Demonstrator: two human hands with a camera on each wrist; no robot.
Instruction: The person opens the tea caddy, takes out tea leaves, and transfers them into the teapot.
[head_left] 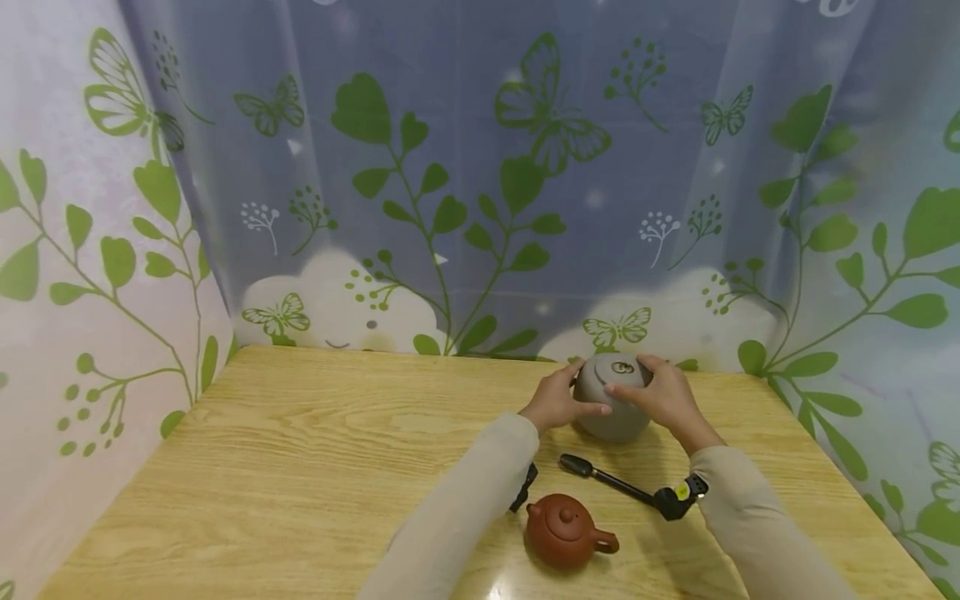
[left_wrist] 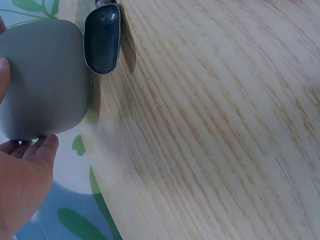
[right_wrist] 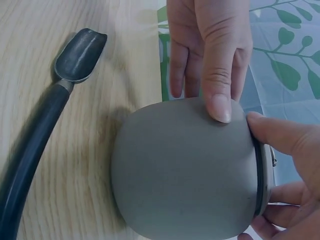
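Note:
A rounded grey jar (head_left: 611,421) stands upright near the back edge of the table, between the two hands. My left hand (head_left: 558,400) holds its body from the left, the thumb (right_wrist: 220,107) lying on the near side and the fingertips (left_wrist: 49,142) against the far side. With my right hand (head_left: 667,400) I grip the grey lid (head_left: 624,367), which carries a small metal emblem. A dark band (right_wrist: 259,175) runs between lid and body. The jar's inside is hidden.
A dark scoop (head_left: 575,464) with a black handle lies in front of the jar, its handle reaching toward my right wrist. Nearer, a reddish-brown teapot (head_left: 562,529) sits between the forearms, lid on. Patterned curtains (head_left: 465,208) hang around the wooden table (head_left: 315,450).

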